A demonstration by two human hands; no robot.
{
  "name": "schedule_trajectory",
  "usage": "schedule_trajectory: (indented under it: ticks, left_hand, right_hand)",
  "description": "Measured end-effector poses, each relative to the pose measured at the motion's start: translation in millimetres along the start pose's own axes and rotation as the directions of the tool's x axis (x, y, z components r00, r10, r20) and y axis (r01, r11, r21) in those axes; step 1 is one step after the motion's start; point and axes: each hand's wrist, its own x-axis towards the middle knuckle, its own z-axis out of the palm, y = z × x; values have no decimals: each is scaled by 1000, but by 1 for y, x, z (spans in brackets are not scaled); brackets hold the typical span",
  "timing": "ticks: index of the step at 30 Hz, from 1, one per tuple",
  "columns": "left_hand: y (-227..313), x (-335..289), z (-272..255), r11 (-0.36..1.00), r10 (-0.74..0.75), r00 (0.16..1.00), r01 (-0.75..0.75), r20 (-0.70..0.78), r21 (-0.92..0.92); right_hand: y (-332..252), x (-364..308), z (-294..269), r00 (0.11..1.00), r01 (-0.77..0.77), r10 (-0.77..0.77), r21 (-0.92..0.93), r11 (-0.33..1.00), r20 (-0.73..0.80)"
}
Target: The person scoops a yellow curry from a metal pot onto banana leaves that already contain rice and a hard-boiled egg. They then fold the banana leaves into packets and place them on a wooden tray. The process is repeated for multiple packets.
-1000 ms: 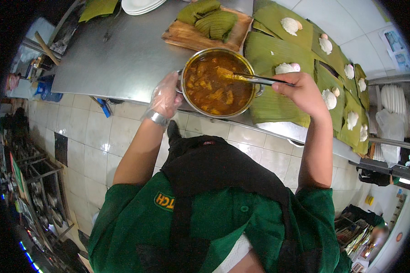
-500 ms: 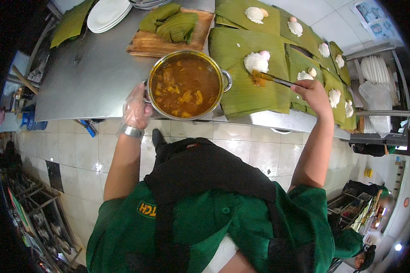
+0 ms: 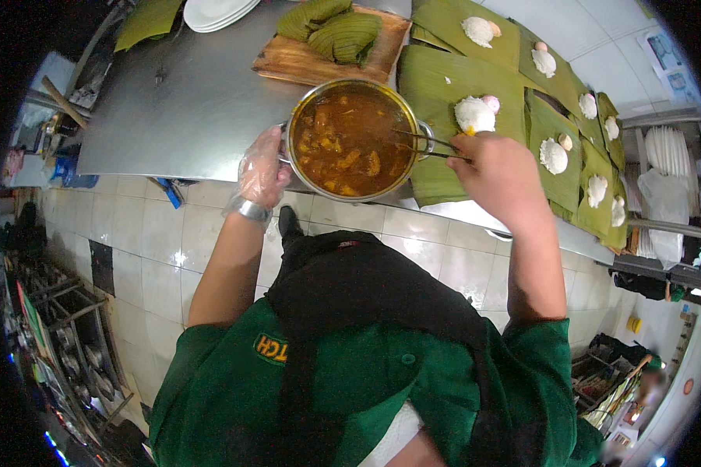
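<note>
My left hand, in a clear plastic glove, grips the side handle of a steel pot. Brown stew with chunky pieces fills much of it. My bare right hand is closed around metal tongs, whose tips reach into the stew near the pot's right rim; whether they pinch a piece cannot be made out. Just beyond that hand, a rice mound with a pinkish egg lies on a banana leaf. A bit of yellow food shows at the rice's near edge.
More banana leaves bearing rice and eggs spread along the steel table to the right. Behind the pot, folded leaf parcels rest on a wooden board. White plates are stacked at the far left. A shelf stands far right.
My right hand has moved the tongs left, from the leaf beside the rice into the pot's stew. My left hand keeps its hold on the pot handle. The whole view has shifted.
</note>
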Motion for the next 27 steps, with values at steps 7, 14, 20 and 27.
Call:
schedule_trajectory:
  ticks: [7, 14, 20, 27]
  left_hand:
    - [4, 2, -11, 919, 6, 998, -28, 57, 394]
    - [-5, 2, -14, 824, 434, 875, -482, 214, 297]
    - [9, -4, 2, 977, -201, 980, 201, 11, -66]
    - [17, -8, 6, 954, -265, 964, 261, -11, -148]
  right_hand:
    - [-23, 61, 16, 954, 207, -140, -240, 949, 267]
    - [-8, 46, 6, 992, 104, -94, -121, 987, 83]
    - [-37, 49, 6, 979, 144, -80, -357, 923, 186]
    - [-9, 63, 20, 979, 155, -159, 38, 987, 128]
